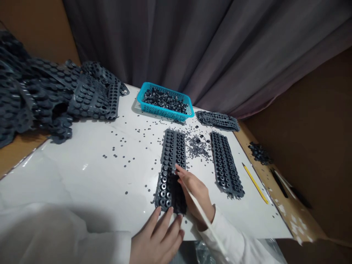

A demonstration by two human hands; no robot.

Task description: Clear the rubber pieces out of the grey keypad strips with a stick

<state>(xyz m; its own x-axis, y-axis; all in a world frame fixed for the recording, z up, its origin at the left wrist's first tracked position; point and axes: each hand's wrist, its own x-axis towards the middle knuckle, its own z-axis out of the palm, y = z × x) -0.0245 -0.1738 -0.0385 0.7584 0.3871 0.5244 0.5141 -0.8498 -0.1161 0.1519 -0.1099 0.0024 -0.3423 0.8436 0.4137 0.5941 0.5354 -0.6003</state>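
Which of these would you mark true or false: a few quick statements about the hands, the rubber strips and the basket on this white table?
1. The right hand rests on the middle rubber strip and holds a thin white stick. True.
2. The left hand lifts the strip off the table. False: its fingertips press the strip's near end, which lies flat on the white table.
3. The blue basket holds small dark parts. True.
4. The yellow pencil lies inside the basket. False: it lies at the table's right edge.
5. A second strip lies right of the middle one. True.
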